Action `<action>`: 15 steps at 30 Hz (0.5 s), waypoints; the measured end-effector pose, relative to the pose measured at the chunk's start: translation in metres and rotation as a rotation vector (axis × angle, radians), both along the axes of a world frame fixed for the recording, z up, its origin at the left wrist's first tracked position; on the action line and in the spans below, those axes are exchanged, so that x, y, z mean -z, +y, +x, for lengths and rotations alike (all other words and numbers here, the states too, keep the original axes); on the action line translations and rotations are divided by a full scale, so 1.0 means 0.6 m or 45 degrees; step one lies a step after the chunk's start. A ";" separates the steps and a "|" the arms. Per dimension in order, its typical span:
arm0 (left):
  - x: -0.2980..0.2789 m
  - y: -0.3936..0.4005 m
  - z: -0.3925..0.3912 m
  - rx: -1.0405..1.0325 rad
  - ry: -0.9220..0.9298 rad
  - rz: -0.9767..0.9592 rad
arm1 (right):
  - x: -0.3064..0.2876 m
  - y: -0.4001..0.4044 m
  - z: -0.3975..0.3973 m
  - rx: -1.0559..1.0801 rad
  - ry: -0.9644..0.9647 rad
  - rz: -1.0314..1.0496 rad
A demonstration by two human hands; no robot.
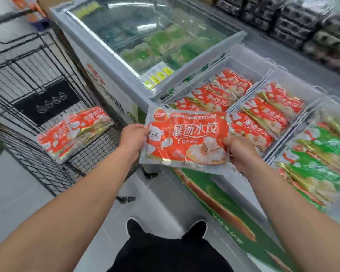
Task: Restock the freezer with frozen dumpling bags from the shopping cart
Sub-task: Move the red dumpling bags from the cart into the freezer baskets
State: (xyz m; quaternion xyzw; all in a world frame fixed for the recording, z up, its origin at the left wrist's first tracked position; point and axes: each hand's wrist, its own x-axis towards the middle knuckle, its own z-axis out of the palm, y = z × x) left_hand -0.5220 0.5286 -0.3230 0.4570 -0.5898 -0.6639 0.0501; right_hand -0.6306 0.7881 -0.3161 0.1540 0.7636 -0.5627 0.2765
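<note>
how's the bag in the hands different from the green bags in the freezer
The held bag is red-orange; the green bags are mostly green. The held bag is gripped at both ends by the left hand and right hand outside the freezer; the green bags lie stacked in a basket. Both look like dumpling packs.

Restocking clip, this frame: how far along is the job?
Partly done. Done: red dumpling bags already fill the open freezer baskets. In hand: left hand and right hand grip one red bag at the freezer's front edge. Left: at least two red bags lie in the shopping cart.
</note>
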 end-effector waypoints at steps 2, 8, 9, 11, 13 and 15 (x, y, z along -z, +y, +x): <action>0.005 0.051 -0.035 0.035 0.004 -0.018 | 0.009 0.054 -0.027 0.039 -0.019 0.015; 0.017 0.148 -0.153 0.083 -0.032 -0.054 | 0.007 0.164 -0.093 0.101 -0.015 -0.010; 0.019 0.157 -0.172 0.096 -0.017 -0.051 | 0.006 0.172 -0.101 0.109 -0.014 -0.032; 0.021 0.175 -0.212 0.155 -0.007 -0.048 | 0.009 0.182 -0.125 0.134 -0.013 -0.063; 0.027 0.186 -0.256 0.245 -0.010 -0.031 | 0.017 0.186 -0.157 0.171 -0.020 -0.085; 0.039 0.188 -0.301 0.361 -0.041 -0.016 | 0.024 0.183 -0.189 0.207 -0.020 -0.093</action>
